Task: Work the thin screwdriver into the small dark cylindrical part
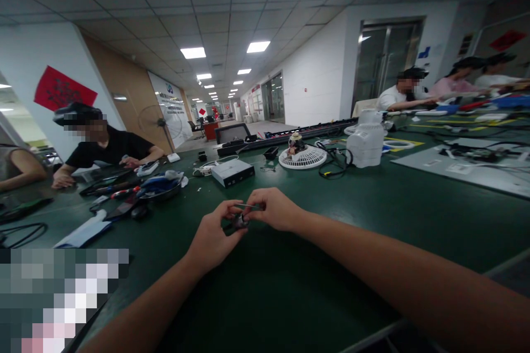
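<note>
Above the green table, my left hand is closed, its thumb and fingers gripping a small dark metallic cylindrical part. The exact kind of that part is too small to make out. My right hand meets it from the right, with thumb and fingertips pinched at the part's upper end. A thin light-coloured rod lies in the fingers of the right hand and points toward the left fingers. Both hands nearly touch, and fingers hide much of the part.
Beyond my hands lie a grey-white box, a small black tray, a white fan grille bearing a motor, and a white plastic housing. Cluttered tools and a pouch lie left, near a person in black. A grey panel lies right.
</note>
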Demonstrator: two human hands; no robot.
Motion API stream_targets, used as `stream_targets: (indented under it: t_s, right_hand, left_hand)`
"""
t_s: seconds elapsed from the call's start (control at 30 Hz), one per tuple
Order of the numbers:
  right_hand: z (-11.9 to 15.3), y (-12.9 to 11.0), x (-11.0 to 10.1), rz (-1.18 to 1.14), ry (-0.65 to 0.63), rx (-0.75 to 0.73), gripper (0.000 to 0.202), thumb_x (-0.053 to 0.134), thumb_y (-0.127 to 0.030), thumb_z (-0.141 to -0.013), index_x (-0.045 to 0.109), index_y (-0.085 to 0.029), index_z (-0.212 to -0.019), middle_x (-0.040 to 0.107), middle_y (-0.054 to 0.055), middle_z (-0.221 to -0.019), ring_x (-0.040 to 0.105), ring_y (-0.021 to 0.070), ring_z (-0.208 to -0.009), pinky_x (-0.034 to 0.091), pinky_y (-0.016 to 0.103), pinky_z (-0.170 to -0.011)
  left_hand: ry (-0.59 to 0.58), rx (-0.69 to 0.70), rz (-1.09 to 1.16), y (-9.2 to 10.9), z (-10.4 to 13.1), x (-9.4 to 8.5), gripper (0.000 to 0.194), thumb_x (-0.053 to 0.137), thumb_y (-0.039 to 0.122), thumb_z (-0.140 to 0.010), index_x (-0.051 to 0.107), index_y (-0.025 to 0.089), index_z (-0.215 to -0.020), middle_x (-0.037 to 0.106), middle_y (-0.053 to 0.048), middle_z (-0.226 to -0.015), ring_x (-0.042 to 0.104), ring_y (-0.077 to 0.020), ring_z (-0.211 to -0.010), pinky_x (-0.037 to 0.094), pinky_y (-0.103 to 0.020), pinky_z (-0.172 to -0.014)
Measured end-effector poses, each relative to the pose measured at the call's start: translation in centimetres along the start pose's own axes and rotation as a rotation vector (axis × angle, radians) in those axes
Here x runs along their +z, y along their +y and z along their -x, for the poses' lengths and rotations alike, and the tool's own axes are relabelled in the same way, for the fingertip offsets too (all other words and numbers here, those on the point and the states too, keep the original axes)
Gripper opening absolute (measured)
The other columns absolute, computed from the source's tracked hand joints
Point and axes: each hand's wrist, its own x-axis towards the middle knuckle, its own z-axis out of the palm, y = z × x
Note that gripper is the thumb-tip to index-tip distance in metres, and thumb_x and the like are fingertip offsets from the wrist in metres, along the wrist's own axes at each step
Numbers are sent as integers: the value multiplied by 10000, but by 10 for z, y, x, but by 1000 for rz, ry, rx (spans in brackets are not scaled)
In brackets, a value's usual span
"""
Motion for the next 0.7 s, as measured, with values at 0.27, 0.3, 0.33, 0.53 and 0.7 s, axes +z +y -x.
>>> stream_targets:
  t_s: [0.27,0.3,0.33,0.53,0.7]
  right_hand:
    - [3,1,3,-26,-79,56,152,742,-268,-751,725,-156,-853,653,-18,-706,531,102,-611,347,224,-570]
    - [3,2,2,-34,-94,45,163,757,-272,-735,720,-158,-845,650,-23,-700,528,99,-604,342,221,-563]
    - [4,2,2,-32,-94,34,170,772,-274,-718,714,-159,-830,647,-27,-694,527,97,-600,340,218,-561]
    - [3,-3,7,-6,20,150,256,813,-342,-657,671,-167,-778,652,-21,-712,545,107,-617,343,218,-553]
    - [-1,-5,11,-31,27,246,240,795,-350,-677,678,-172,-788,680,-4,-735,584,121,-640,375,226,-554]
  left_hand:
    - [4,16,13,-5,2,2,493,730,175,-711,559,228,-1170,729,-47,-1048,686,-234,-986,549,-395,-872]
    - [1,26,16,-5,2,2,474,725,170,-714,566,231,-1157,729,-39,-1040,688,-228,-976,550,-386,-868]
    - [-5,40,20,-4,2,2,453,721,167,-720,573,236,-1143,728,-31,-1035,689,-221,-969,550,-375,-867]
    - [-8,89,17,-4,3,1,405,690,159,-750,586,248,-1131,711,-30,-1084,674,-217,-1009,523,-379,-933]
    - [29,9,31,-6,-1,3,485,700,181,-743,528,237,-1194,727,-27,-1053,683,-216,-998,529,-384,-921]
